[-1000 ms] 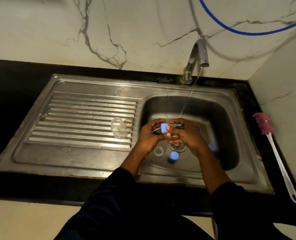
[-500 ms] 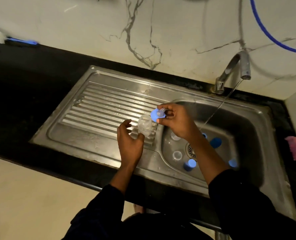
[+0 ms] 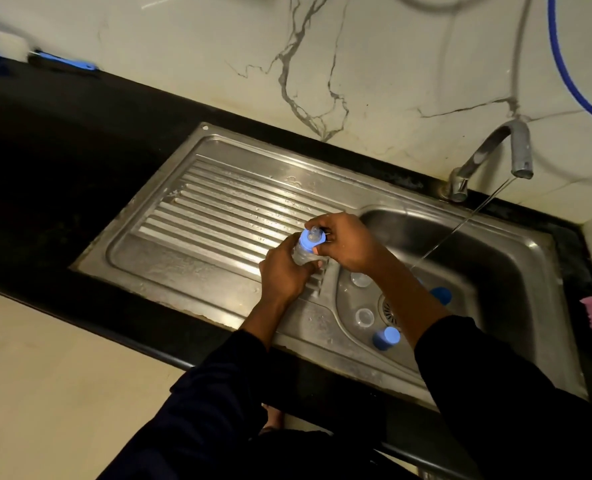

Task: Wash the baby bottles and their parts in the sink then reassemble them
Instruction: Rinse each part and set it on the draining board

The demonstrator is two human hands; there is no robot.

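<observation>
Grip, left hand (image 3: 282, 271): fingers are curling round the clear bottle (image 3: 300, 258) body, holding it roughly upright.
Grip, right hand (image 3: 348, 244): fingertips are pinching the blue collar (image 3: 305, 243) sitting on the bottle's neck, w/ the nipple (image 3: 314, 233) poking up thru it.
Where it's at: bottle is sitting over the drainboard (image 3: 218, 216) edge, just beside the basin (image 3: 495, 265). Can't tell if its base is touching the steel.
Step, imo: collar is prob getting screwed on.
Handling: I'm guessing light, empty, stiff plastic, and wet so it's going to be slippery. Nipple is looking soft.
Where to hold: body mid-height w/ one hand, collar rim w/ the other, not the nipple.
Basin: clear round parts (image 3: 360, 280) and blue pieces (image 3: 386, 337) are waiting, tap (image 3: 519, 157) is running.
</observation>
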